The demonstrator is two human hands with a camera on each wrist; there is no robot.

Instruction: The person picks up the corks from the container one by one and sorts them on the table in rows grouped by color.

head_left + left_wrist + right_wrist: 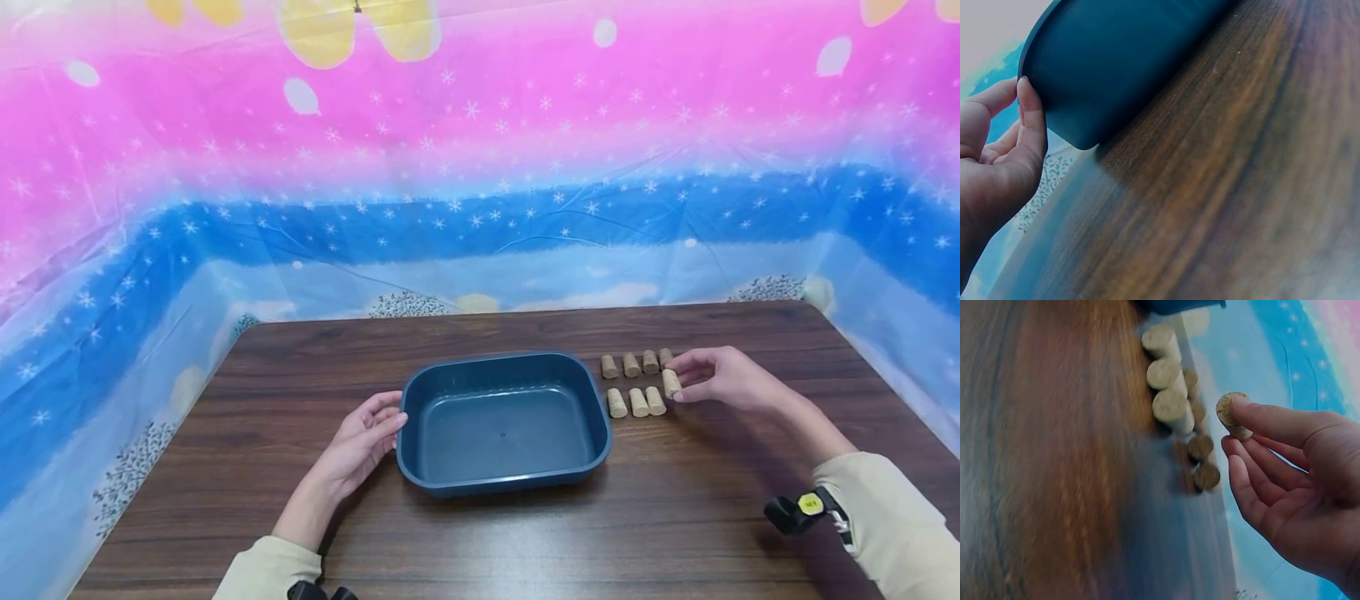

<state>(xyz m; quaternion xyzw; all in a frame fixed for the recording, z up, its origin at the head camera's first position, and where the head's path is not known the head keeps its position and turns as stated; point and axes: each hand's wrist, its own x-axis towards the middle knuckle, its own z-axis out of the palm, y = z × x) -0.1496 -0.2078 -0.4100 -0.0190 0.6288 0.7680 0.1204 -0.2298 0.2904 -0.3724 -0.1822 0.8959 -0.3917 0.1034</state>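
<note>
A dark blue rectangular plastic basin (504, 481) stands on the wooden table. My left hand (358, 446) pinches its left rim between thumb and fingers, as the left wrist view shows at the basin's corner (1072, 112). To the right of the basin, my right hand (731, 382) holds a light cork stopper (1232, 416) between thumb and fingertips, raised at the right end of the corks. Three light corks (638, 402) stand in a front row. Behind them several darker corks (631, 364) form a second row, the rightmost partly hidden by the hand and held cork.
The brown wood-grain table (675, 517) ends at a back edge a little beyond the corks. A pink and blue patterned cloth (480, 208) hangs around the back and sides. Each wrist carries a black camera mount (795, 512).
</note>
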